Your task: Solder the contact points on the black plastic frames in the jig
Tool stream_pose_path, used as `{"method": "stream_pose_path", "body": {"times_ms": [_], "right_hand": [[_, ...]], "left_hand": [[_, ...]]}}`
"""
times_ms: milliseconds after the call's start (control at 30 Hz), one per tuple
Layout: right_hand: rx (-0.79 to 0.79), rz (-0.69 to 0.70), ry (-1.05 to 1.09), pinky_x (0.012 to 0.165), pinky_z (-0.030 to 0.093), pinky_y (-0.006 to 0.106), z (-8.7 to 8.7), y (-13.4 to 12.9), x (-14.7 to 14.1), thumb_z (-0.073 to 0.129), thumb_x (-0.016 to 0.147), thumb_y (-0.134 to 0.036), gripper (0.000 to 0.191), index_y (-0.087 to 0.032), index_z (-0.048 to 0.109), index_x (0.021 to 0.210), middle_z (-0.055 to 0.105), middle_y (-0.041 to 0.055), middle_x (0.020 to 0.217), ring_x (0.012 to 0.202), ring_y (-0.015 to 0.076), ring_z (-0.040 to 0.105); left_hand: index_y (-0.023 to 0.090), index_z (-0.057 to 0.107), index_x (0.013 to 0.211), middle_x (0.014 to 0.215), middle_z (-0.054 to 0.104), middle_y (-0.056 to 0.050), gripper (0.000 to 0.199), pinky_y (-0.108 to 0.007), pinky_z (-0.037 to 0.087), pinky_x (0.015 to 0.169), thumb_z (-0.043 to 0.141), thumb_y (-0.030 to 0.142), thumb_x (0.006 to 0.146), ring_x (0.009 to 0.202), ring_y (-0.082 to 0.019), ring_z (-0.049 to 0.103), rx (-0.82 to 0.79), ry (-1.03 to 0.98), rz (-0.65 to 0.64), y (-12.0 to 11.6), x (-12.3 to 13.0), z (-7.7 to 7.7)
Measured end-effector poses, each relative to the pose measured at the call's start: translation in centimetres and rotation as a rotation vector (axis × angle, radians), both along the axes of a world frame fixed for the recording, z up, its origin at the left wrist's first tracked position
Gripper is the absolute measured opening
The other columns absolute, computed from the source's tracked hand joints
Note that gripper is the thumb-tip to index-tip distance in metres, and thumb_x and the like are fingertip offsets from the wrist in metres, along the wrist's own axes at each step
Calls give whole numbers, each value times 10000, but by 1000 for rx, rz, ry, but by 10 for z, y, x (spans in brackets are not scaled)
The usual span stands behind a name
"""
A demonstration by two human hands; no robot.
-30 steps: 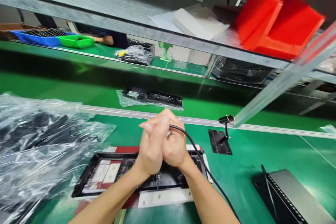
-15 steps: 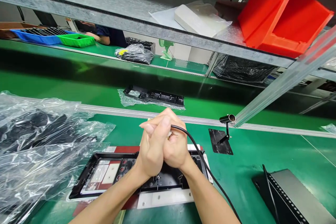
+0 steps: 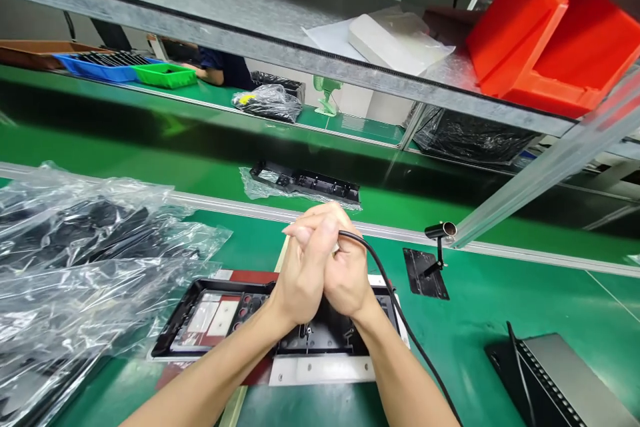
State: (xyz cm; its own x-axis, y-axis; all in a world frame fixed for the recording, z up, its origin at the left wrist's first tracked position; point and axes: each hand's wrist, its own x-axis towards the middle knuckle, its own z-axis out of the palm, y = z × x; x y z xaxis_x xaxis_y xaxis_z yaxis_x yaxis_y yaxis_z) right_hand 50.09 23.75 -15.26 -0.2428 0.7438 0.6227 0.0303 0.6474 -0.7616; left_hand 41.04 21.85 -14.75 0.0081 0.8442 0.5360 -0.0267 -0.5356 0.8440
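Note:
My left hand (image 3: 304,273) and my right hand (image 3: 347,273) are clasped together over a black plastic frame (image 3: 180,315). A black cable (image 3: 395,297) comes out between them and runs down to the lower right. A small pale bit shows where the cable enters the hands; the rest of what they enclose is hidden. The fingers of both hands are closed. Beneath, the black frame lies on a dark red board (image 3: 260,373) with white strips (image 3: 323,370) along its front edge.
Clear plastic bags with black parts (image 3: 100,247) lie at left. Another black part (image 3: 310,185) sits beyond the rail. A metal tube stand (image 3: 425,270) and a grey-black box (image 3: 570,373) are at right. A red bin (image 3: 550,47) rests on the shelf. A person (image 3: 225,68) sits far back.
The view has shifted slightly, so most things appear a little farther right. My hands remain clasped around the cable end above the frame.

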Motion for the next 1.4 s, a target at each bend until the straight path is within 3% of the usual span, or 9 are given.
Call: {"method": "stream_pose_path", "body": {"times_ms": [200, 300, 367, 433, 533, 600, 667, 933, 1400], "right_hand": [[25, -84, -108, 1150, 464, 474, 5, -4, 7, 539, 1049, -366, 281, -325, 779, 1190, 604, 73, 1362, 1326, 253, 558], [7, -87, -129, 1212, 409, 506, 8, -6, 8, 528, 1052, -381, 300, -349, 764, 1235, 554, 55, 1461, 1417, 267, 495], [-16, -93, -110, 1212, 416, 488, 10, -7, 9, 542, 1048, -393, 289, -326, 781, 1196, 557, 59, 1471, 1425, 267, 497], [-57, -77, -64, 1124, 495, 450, 10, -7, 10, 550, 1048, -388, 279, -271, 801, 1085, 652, 82, 1329, 1303, 253, 599], [-191, 35, 85, 786, 602, 374, 7, -8, 7, 532, 1060, -381, 320, -199, 718, 875, 720, 57, 881, 836, 192, 712], [-273, 90, 209, 539, 540, 302, 4, -9, 2, 543, 1056, -373, 331, -196, 610, 784, 616, -10, 652, 543, 137, 599], [-296, 78, 306, 395, 423, 245, 2, -11, -4, 560, 1047, -346, 345, -205, 531, 733, 486, -63, 545, 407, 97, 450], [-252, -20, 390, 320, 324, 179, 4, -19, -18, 540, 1042, -315, 385, -212, 441, 685, 364, -90, 484, 365, 69, 330], [-267, -56, 390, 316, 302, 179, 5, -24, -22, 522, 1032, -324, 397, -216, 430, 661, 346, -92, 463, 353, 70, 301]], "left_hand": [[197, 539, 698, 655, 554, -24, 635, -314, 389, 593, 277, 636, 1076, 639, -170, 524, -133, 54, -73, -4, -3, -3], [190, 578, 783, 794, 633, -62, 693, -332, 427, 669, 196, 701, 1052, 772, -203, 580, -69, 150, -106, -5, -13, -2], [192, 586, 871, 966, 651, -89, 688, -365, 458, 818, 177, 718, 1042, 933, -231, 583, 2, 221, -20, -7, -25, -5], [205, 561, 922, 1008, 613, -66, 598, -368, 439, 872, 223, 678, 1062, 961, -221, 552, -47, 263, 104, -12, -40, -14], [219, 481, 819, 835, 514, 8, 453, -328, 390, 760, 329, 543, 1096, 786, -171, 489, -259, 374, 170, -25, -63, -32], [218, 442, 776, 787, 486, 23, 442, -320, 363, 724, 345, 504, 1099, 732, -157, 466, -362, 476, 126, -34, -75, -45], [220, 448, 792, 776, 504, 24, 440, -319, 345, 705, 312, 496, 1106, 709, -156, 473, -431, 546, 68, -41, -83, -56], [235, 480, 821, 752, 618, -16, 341, -327, 224, 611, 463, 489, 1049, 690, -225, 573, -551, 910, -14, -49, -90, -81], [241, 528, 807, 682, 635, 14, 322, -314, 229, 603, 578, 498, 996, 647, -202, 550, -603, 904, -77, -46, -92, -81]]}}
